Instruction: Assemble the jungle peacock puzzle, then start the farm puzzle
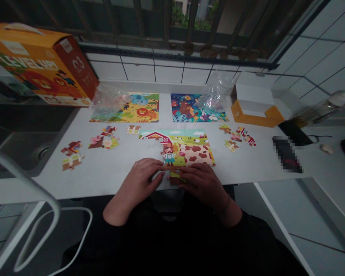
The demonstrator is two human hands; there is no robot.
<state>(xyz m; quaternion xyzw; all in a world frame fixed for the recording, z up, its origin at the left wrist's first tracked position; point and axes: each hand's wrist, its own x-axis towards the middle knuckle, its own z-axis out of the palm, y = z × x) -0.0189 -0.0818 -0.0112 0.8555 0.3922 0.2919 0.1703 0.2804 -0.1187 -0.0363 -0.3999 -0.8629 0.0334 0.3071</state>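
Observation:
A partly joined farm jigsaw puzzle lies in front of me, showing a cow, a farmer and a red barn roof. Its lower left part is bare table. My left hand rests at its lower edge, fingertips touching by the farmer's feet, with a gap between thumb and fingers. Between my hands is a green and brown puzzle piece, just below the joined part. My right hand has its fingers closed on the right side of this piece; its knuckles cover the puzzle's lower edge.
Loose puzzle pieces lie left and right. Behind are a lion picture, a night-forest picture, plastic bags, an open box and an orange carton. A sink is at left, a blurred dark object at right.

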